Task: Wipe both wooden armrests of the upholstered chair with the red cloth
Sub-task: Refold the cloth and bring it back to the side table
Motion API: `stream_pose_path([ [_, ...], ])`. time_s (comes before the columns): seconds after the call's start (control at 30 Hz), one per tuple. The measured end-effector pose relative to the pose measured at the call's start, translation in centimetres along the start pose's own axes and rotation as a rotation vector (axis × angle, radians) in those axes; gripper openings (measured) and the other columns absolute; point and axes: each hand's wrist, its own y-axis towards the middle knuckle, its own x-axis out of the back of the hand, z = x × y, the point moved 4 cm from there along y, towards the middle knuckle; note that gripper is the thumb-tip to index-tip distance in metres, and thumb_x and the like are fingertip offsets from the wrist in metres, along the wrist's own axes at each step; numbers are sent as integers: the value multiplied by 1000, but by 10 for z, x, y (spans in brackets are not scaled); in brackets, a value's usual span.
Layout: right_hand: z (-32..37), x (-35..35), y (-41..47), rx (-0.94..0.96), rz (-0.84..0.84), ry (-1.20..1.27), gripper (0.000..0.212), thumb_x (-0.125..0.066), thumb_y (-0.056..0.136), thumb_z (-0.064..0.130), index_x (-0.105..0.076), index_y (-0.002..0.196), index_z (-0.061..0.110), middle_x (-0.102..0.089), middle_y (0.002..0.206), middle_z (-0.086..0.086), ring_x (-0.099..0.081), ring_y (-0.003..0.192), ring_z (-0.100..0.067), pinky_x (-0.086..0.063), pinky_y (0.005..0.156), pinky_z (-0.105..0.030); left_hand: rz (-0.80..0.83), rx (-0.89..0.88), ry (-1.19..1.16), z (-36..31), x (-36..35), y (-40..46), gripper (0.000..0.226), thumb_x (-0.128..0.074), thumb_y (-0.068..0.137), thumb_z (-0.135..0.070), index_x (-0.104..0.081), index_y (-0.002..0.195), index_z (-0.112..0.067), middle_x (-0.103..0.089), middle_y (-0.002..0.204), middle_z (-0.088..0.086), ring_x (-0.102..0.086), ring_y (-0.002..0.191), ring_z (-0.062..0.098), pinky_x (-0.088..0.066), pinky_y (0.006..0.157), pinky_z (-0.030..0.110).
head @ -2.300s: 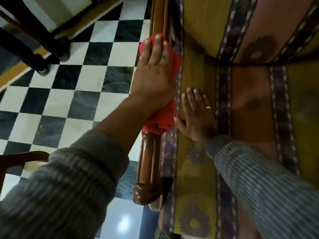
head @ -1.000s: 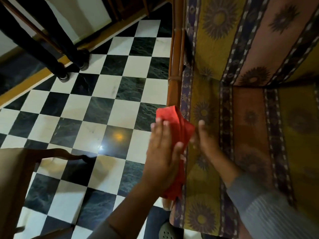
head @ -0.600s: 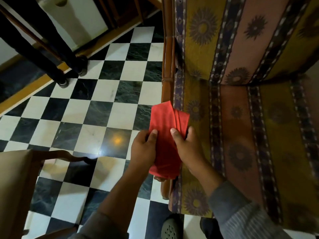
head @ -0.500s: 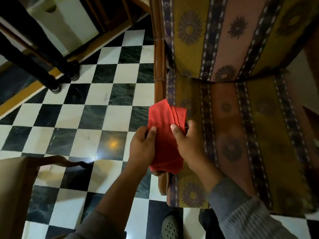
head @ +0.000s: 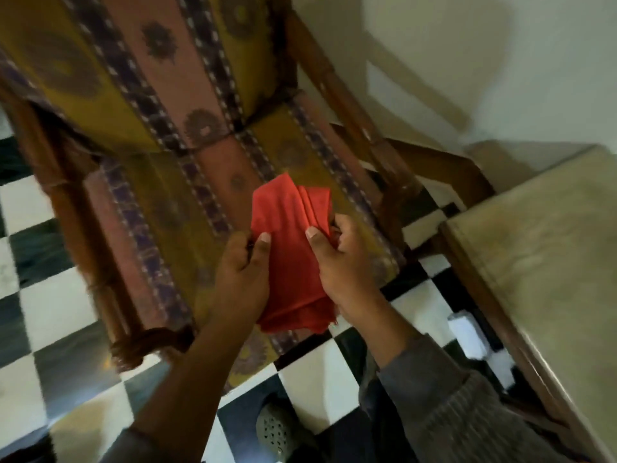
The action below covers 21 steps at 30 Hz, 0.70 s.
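Observation:
The folded red cloth [head: 290,252] hangs over the front of the chair seat [head: 160,202], held by both hands. My left hand [head: 242,279] pinches its left edge and my right hand [head: 340,262] grips its right edge. The upholstered chair has striped yellow, pink and purple fabric. Its left wooden armrest [head: 83,235] runs down the left of the view, ending in a carved curl. The right wooden armrest [head: 354,108] runs diagonally just beyond my right hand. Neither hand touches an armrest.
A black and white checkered floor [head: 43,312] surrounds the chair. A second seat with pale fabric and a wooden frame [head: 534,248] stands close on the right. A white wall [head: 467,45] is behind. My grey slipper [head: 277,429] shows at the bottom.
The cloth left the left armrest and both hands took hold of it. The view has swung right, so the cloth now hangs over the seat near the right armrest.

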Motion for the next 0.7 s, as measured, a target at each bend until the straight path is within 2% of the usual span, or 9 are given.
stream_pose_path([
  [0.03, -11, 25, 3, -14, -48, -4, 44, -55, 96, 47, -46, 134, 28, -58, 112, 12, -57, 98, -4, -43, 75, -21, 58, -13, 20, -6, -27, -3, 25, -48, 101, -40, -60, 100, -18, -59, 81, -3, -54, 72, 13, -42, 64, 31],
  [0.1, -28, 66, 6, -52, -119, 6, 46, -53, 96, 47, -43, 137, 28, -57, 123, 6, -57, 108, -14, -47, 86, -30, 181, -5, 65, -17, -72, -9, 34, -46, 101, -43, -59, 118, -18, -66, 109, 6, -62, 98, 25, -51, 85, 41],
  [0.13, -38, 90, 7, -84, -157, 39, 45, -53, 97, 46, -42, 137, 29, -56, 127, 4, -57, 111, -17, -47, 88, -33, 247, -4, 114, -23, -98, -13, 40, -45, 101, -46, -56, 128, -18, -64, 124, 8, -60, 110, 27, -49, 96, 44],
  [0.2, -59, 137, 8, -121, -229, 122, 41, -54, 97, 41, -43, 135, 28, -56, 128, 3, -57, 112, -17, -46, 87, -31, 347, -46, 192, -38, -148, -24, 46, -44, 100, -47, -50, 138, -20, -57, 137, 5, -54, 117, 23, -41, 99, 36],
  [0.27, -82, 187, 5, -146, -305, 171, 38, -55, 98, 36, -45, 133, 26, -57, 129, 2, -59, 113, -17, -48, 91, -33, 423, -109, 222, -54, -201, -40, 45, -46, 101, -43, -48, 140, -20, -56, 133, -1, -51, 117, 19, -35, 97, 30],
  [0.33, -105, 232, 3, -169, -382, 221, 31, -57, 97, 31, -47, 126, 28, -59, 123, 4, -60, 109, -14, -50, 92, -35, 515, -128, 248, -67, -249, -56, 40, -46, 102, -41, -49, 136, -20, -57, 128, -2, -55, 112, 17, -40, 95, 30],
  [0.43, -153, 320, -1, -234, -553, 277, 22, -59, 95, 28, -48, 113, 33, -57, 106, 17, -58, 94, 0, -47, 75, -22, 714, -134, 290, -89, -346, -94, 29, -45, 103, -37, -49, 127, -21, -55, 109, -8, -54, 91, 4, -43, 74, 22],
  [0.6, -230, 427, -6, -376, -710, 325, 21, -57, 96, 31, -44, 110, 37, -55, 102, 19, -58, 91, -4, -45, 71, -22, 948, -222, 394, -103, -485, -138, 25, -45, 104, -29, -50, 126, -18, -57, 104, -9, -55, 88, 1, -41, 69, 17],
  [0.7, -271, 472, -10, -426, -786, 348, 23, -58, 96, 24, -42, 110, 33, -52, 97, 19, -54, 87, 0, -40, 67, -18, 1064, -264, 492, -96, -555, -155, 15, -45, 104, -26, -49, 119, -26, -57, 98, -16, -54, 86, -3, -40, 67, 16],
])
